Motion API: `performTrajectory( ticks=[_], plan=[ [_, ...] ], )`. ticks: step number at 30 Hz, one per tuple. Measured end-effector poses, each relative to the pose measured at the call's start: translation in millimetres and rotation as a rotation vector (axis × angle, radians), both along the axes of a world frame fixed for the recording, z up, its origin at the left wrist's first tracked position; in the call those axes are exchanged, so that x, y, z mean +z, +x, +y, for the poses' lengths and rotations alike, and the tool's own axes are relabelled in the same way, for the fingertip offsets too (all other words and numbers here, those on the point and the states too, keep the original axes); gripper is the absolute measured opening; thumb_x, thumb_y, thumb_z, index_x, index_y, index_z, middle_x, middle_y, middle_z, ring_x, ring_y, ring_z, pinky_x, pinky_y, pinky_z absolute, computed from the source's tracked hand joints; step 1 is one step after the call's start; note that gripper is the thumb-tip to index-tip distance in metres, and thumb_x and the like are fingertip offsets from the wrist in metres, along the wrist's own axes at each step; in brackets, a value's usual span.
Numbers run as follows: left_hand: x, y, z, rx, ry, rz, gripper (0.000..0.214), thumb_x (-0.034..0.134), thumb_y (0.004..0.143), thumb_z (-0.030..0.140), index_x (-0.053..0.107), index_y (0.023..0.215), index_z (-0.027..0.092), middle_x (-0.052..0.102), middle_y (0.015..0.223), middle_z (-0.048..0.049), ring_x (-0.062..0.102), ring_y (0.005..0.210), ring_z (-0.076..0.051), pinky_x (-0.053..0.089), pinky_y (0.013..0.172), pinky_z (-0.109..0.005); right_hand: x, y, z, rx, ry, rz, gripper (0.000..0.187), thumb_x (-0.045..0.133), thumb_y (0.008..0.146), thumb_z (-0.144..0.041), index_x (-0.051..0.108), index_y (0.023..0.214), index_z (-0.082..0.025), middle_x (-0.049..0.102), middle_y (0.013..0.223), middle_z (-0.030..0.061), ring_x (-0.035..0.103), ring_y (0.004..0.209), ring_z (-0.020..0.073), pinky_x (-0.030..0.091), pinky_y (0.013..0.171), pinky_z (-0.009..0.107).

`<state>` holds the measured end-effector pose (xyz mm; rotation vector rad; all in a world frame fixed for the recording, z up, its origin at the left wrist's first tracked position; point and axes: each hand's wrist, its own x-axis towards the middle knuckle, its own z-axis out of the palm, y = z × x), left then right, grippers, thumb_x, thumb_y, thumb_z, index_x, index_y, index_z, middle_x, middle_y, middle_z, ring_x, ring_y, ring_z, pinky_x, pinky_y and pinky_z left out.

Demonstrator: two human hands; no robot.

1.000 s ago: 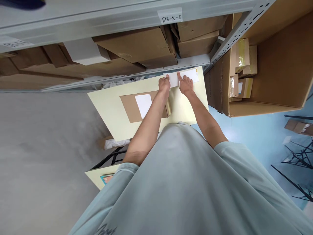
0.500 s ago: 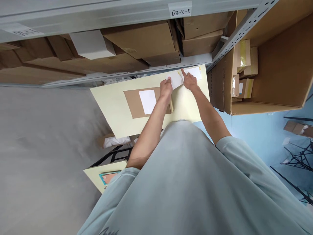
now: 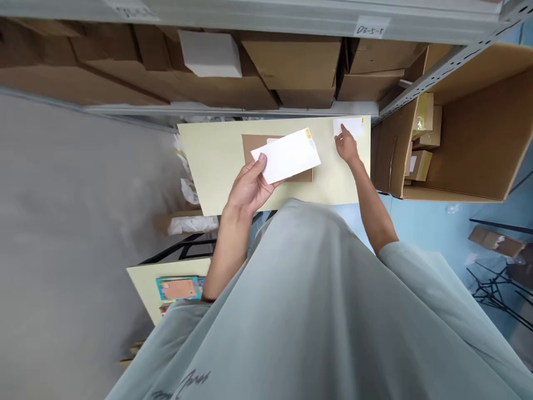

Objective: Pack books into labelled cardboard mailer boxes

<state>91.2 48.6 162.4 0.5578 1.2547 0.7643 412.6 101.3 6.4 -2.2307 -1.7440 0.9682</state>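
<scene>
My left hand (image 3: 250, 186) grips a white sheet (image 3: 287, 155) by its near corner and holds it lifted above a flat brown parcel (image 3: 250, 147). The parcel lies on a pale yellow table top (image 3: 212, 161). My right hand (image 3: 346, 147) rests at the table's far right corner with its forefinger pressed on a second white sheet (image 3: 353, 126), the other fingers curled. Both arms reach forward from my light green shirt.
Behind the table stands a metal shelf rack (image 3: 291, 16) packed with brown cartons and one white box (image 3: 210, 53). A large open carton (image 3: 462, 144) with small boxes inside stands at the right. A lower yellow shelf (image 3: 144, 278) holds a coloured packet. Grey floor lies left, blue floor right.
My left hand has peeled the white sheet off the stack at the far corner and carried it back over the parcel. My right hand stays on the remaining sheet. The view swung right.
</scene>
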Motion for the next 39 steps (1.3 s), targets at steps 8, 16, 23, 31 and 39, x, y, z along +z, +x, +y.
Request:
performTrajectory(
  ticks=[8,16,23,31,39],
  plan=[
    [0.9,-48,-29,-0.026,-0.042,-0.049,0.036,0.078,0.107,0.051,0.084,0.126,0.022,0.085,0.139,-0.0168,0.063,0.160,-0.041,0.061,0.127,-0.061,152.6,-108,-123,-0.239,0.268,0.758,0.061,0.061,0.105,-0.086,0.087,0.110,-0.030,0.084,0.110,0.0044,0.080,0.107,0.0237,0.066,0.102,0.042],
    [1.5,-77,-21,-0.052,-0.069,-0.069,0.031,0.085,0.105,0.044,0.084,0.123,0.019,0.087,0.122,-0.0151,0.069,0.153,-0.043,0.061,0.127,-0.062,200.8,-166,-139,-0.402,0.333,0.703,0.041,0.079,0.101,-0.070,0.075,0.085,-0.032,0.072,0.088,-0.0011,0.074,0.088,0.0207,0.067,0.089,0.040],
    [30.5,-100,-16,0.020,0.269,0.137,0.042,0.080,0.107,0.059,0.082,0.134,0.027,0.082,0.140,-0.0094,0.070,0.152,-0.036,0.063,0.126,-0.053,215.6,-193,-136,-0.419,0.378,0.669,0.044,0.078,0.102,-0.068,0.070,0.084,-0.029,0.067,0.086,-0.0011,0.068,0.084,0.0188,0.063,0.085,0.037],
    [66.0,-87,-46,-0.241,0.883,0.475,0.034,0.082,0.106,0.059,0.083,0.126,0.031,0.080,0.141,-0.0079,0.075,0.138,-0.031,0.065,0.121,-0.052,232.3,-225,-123,-0.359,0.283,0.829,0.057,0.079,0.095,-0.084,0.076,0.102,-0.027,0.077,0.100,0.0012,0.075,0.100,0.0194,0.067,0.092,0.036],
    [60.2,-87,-47,-0.155,0.896,0.327,0.037,0.080,0.108,0.060,0.083,0.133,0.033,0.079,0.145,-0.0087,0.076,0.141,-0.030,0.070,0.117,-0.050,250.3,-220,-128,-0.202,0.188,0.960,0.050,0.082,0.099,-0.076,0.080,0.117,-0.029,0.084,0.131,0.0059,0.082,0.112,0.0220,0.074,0.092,0.039]
  ],
)
